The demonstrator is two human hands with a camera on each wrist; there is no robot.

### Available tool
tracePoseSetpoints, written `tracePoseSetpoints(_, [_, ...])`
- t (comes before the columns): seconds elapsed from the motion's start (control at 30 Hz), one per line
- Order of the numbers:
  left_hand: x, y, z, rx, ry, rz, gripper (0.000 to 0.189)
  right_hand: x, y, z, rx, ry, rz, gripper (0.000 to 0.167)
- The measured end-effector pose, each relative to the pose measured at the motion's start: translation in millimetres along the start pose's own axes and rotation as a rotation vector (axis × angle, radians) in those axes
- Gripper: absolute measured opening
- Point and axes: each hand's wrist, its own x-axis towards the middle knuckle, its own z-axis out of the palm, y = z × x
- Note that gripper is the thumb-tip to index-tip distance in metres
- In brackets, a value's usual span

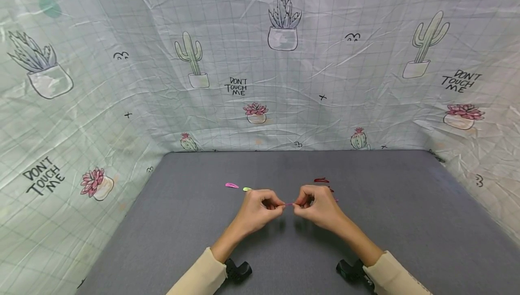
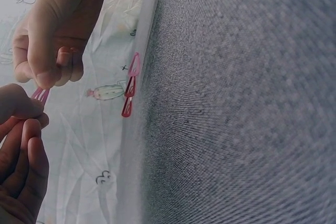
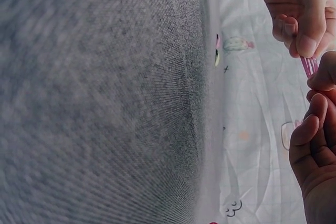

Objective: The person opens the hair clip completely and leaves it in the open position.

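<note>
A pink snap hair clip (image 1: 289,204) is stretched between both hands above the table. My left hand (image 1: 257,209) pinches one end with thumb and fingertips. At the opposite end, the right hand (image 1: 318,207) pinches it the same way. The wrist views show slim pink arms of the hair clip (image 3: 310,65) in the small gap between the fingertips; its ends are hidden by the fingers. Behind the left hand lie a pink clip (image 1: 232,185) and a yellow-green clip (image 1: 247,189), the latter partly covered.
Past the right hand, a red clip (image 1: 321,180), a second red clip (image 2: 130,86) and another pink clip (image 2: 134,64) lie in a row. The grey table (image 1: 195,241) ends at a cactus-printed cloth (image 1: 227,123) hanging behind and at both sides.
</note>
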Motion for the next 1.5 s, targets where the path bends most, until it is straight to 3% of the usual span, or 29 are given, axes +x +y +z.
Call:
tracePoseSetpoints(0.2, [-0.9,11.8,-0.4,0.000,0.006,0.000,0.013,-1.9,-1,0,-0.002,0.001,-0.004,0.035])
tracePoseSetpoints(0.43, [-4.1,-3.0,3.8,0.001,0.012,0.025,0.013,-4.2,-1,0,-0.003,0.001,-0.009,0.035])
tracePoseSetpoints(0.8, [-3.8,-2.9,5.5,0.009,0.031,0.003,0.019,-5.1,-3,0,0.008,-0.015,-0.013,0.033])
tracePoseSetpoints(1.1, [-3.9,-4.9,3.2,0.003,0.007,0.016,0.020,-5.2,-3,0,0.014,-0.023,-0.007,0.032])
tracePoseSetpoints(1.5, [-3.6,-9.8,-1.1,0.077,-0.015,-0.003,0.009,-3.9,1,-3,0.017,-0.113,0.023,0.022])
